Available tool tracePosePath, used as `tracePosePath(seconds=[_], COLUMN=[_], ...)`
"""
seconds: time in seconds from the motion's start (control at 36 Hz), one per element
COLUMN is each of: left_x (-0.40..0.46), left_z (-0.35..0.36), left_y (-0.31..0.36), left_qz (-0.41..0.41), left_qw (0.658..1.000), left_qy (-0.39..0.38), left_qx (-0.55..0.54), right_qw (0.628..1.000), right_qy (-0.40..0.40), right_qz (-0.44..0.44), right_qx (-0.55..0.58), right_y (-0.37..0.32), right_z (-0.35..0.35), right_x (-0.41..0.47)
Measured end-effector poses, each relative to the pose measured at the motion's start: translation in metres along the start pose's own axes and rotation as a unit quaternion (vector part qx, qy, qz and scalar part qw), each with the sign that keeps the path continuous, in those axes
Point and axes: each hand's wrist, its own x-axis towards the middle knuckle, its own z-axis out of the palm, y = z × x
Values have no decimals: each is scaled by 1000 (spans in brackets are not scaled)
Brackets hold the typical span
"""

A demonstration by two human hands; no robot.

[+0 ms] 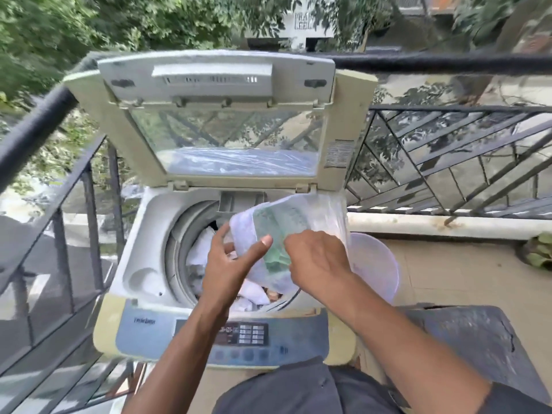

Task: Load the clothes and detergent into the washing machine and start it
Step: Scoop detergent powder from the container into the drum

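Hands meet over the drum of a top-loading washing machine (140,234) on a railed balcony: the left hand (231,261), thumb up and fingers loosely spread, props the near-left corner of a clear plastic detergent bag (286,222), while the right hand (318,261) pinches its near edge. The bag lies just beyond both hands, its long axis running up toward the machine's raised lid (221,121), and hangs directly above the clothes (203,249) already in the drum. Judging by that, pouring calls for tipping it downward; a lilac tub (376,264) stands right of the machine.
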Motion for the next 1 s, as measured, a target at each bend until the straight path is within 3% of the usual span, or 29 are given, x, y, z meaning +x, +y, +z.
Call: tracePosePath(seconds=[0.33,0.56,0.75,1.0], left_x=[1,8,23,30], left_z=[-49,-76,-100,-104], left_y=[-6,-5,-12,-9], left_qz=[-6,6,15,15], left_qw=[999,998,998,999], left_qy=[-30,-54,-64,-41], left_qx=[-37,-37,-16,-23], right_qw=[999,980,953,941], right_qy=[31,191,291,325], right_qz=[-22,-57,-44,-36], right_qx=[3,8,76,86], right_y=[-48,-73,-86,-106], right_z=[1,14,26,27], right_x=[4,3,23,53])
